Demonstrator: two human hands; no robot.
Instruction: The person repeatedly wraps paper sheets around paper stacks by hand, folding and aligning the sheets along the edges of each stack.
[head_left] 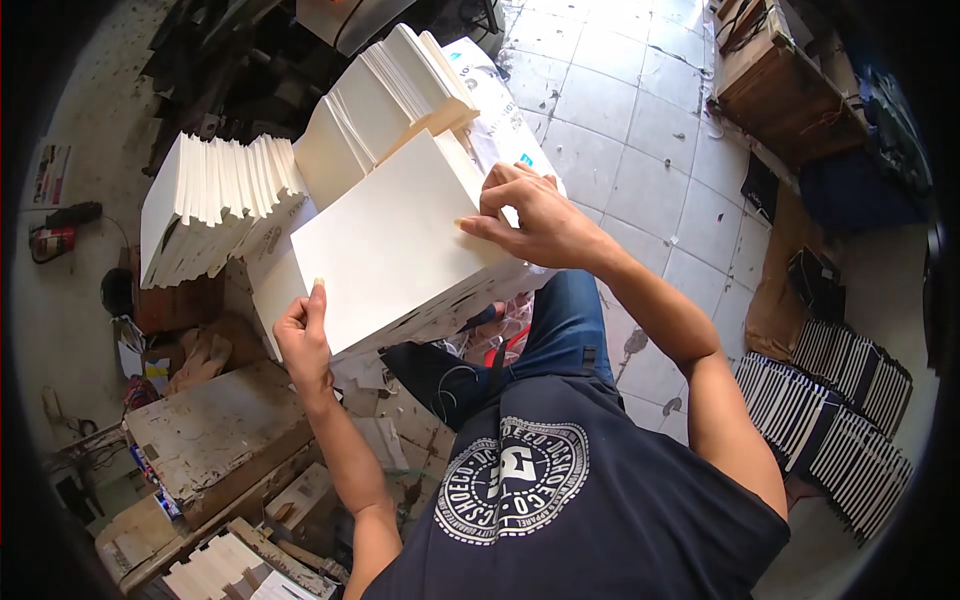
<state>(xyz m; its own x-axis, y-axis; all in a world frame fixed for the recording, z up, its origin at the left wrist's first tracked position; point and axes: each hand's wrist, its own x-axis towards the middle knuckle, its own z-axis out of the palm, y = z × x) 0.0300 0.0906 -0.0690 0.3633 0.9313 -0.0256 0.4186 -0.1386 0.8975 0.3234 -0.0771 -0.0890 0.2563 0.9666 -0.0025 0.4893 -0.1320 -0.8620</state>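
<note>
A broad blank white sheet [395, 245] lies uppermost on a thick block of paper [430, 312] in front of my body. My left hand [303, 335] is closed at the sheet's near left corner, thumb on top and fingers curled at the edge. At the right edge, my right hand [540, 215] is closed with bent fingers and the thumb over the white surface; its grip underneath is hidden. Just beyond stands a row of cream paper blocks [375, 100]. To the left, more blocks with fanned page edges [225, 200] stand upright.
White printed wrapping [495, 110] lies under the far blocks. A worn wooden box [220, 430] is at lower left, above more paper stacks [215, 570]. Dark-covered stacks [830, 420] stand on the floor at right, and a wooden cabinet [790, 90] at far right. Tiled floor [640, 150] lies between.
</note>
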